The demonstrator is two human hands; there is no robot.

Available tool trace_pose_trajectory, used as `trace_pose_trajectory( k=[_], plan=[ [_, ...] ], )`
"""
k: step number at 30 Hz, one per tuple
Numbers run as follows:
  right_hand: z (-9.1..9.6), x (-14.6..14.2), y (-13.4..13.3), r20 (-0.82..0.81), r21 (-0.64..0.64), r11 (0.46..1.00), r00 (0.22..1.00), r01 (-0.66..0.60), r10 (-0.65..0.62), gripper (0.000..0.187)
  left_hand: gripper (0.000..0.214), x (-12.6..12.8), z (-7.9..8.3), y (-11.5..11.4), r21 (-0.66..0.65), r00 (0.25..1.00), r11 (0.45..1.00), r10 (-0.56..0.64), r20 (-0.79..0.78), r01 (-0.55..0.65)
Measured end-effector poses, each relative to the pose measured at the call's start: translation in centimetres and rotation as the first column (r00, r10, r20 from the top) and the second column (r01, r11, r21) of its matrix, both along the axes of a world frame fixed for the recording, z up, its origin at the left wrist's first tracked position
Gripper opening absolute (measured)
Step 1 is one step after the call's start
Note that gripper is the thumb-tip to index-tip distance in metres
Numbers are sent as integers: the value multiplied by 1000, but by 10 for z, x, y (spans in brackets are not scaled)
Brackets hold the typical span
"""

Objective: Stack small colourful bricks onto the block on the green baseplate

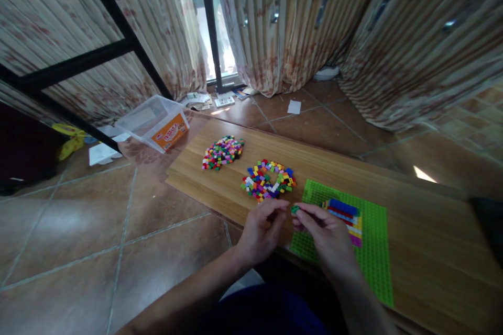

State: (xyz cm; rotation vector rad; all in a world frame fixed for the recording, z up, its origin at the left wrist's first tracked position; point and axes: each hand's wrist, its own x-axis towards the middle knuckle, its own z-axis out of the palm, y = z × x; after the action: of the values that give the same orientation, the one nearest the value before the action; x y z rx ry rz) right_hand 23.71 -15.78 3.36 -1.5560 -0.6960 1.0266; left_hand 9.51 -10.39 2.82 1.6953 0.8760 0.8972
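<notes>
Between the fingertips of my right hand (324,230) is a small dark green toy brick (294,210). My left hand (262,231) is just to the left, its index finger reaching close to that brick; its thumb and fingers are apart and nothing shows in them. Partly under my right hand lies a light green studded baseplate (373,251). On it stands a block of bricks in coloured rows (343,208), with blue, red, white, yellow and magenta visible; my right hand hides part of it. Beyond my left hand a loose ring of mixed bricks (261,188) lies on the wooden table (196,178).
A second heap of small bricks (223,153) is farther left on the table. Past the table's left end stands a clear plastic bin (153,120) with an orange label. Papers (196,98) lie on the tiled floor by the curtains (275,42), and black metal bars cross in front.
</notes>
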Motion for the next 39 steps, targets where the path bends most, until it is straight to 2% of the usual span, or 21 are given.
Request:
trace_pose_trajectory(
  k=[4,7,9,12,14,17,20,22,24,27,28,30,34,39],
  plan=[
    [10,1,-12,42,21,1000,999,13,-14,29,21,10,12,-8,-51,997,997,-60,56,63],
    [12,0,-21,163,59,998,986,30,-39,24,17,18,17,-12,-260,988,964,-21,151,60],
    [11,-1,-29,257,108,993,964,45,-71,21,16,24,20,-14,-449,975,891,34,219,70],
    [8,-2,-40,379,174,984,919,42,-107,19,21,32,25,-18,-670,953,736,121,276,101],
    [5,-1,-47,461,216,976,878,29,-128,18,24,37,29,-22,-750,947,650,147,286,126],
    [1,3,-56,555,291,956,808,36,-199,17,26,46,32,-31,-787,952,598,128,279,150],
    [0,12,-66,615,306,952,758,26,-218,19,25,55,35,-37,-781,967,601,53,250,169],
    [0,24,-72,644,291,956,735,24,-214,19,24,61,35,-39,-753,976,633,-18,217,179],
    [0,41,-75,668,273,960,704,69,-241,19,21,67,32,-36,-676,982,719,-54,180,163],
    [-2,74,-74,715,206,962,643,181,-274,25,17,76,25,-22,-450,989,887,-42,144,103],
    [-3,84,-72,730,179,965,632,191,-260,27,17,80,22,-14,-366,991,927,-45,127,89],
    [-6,102,-65,752,151,975,621,165,-222,29,18,88,17,2,-217,995,971,-100,28,104],
    [-12,117,-50,762,104,993,637,55,-115,28,22,110,10,32,-99,959,961,-266,-100,257],
    [-12,119,-42,725,38,999,688,-33,-5,26,27,134,10,44,-52,879,901,-431,-201,430]
  ],
)
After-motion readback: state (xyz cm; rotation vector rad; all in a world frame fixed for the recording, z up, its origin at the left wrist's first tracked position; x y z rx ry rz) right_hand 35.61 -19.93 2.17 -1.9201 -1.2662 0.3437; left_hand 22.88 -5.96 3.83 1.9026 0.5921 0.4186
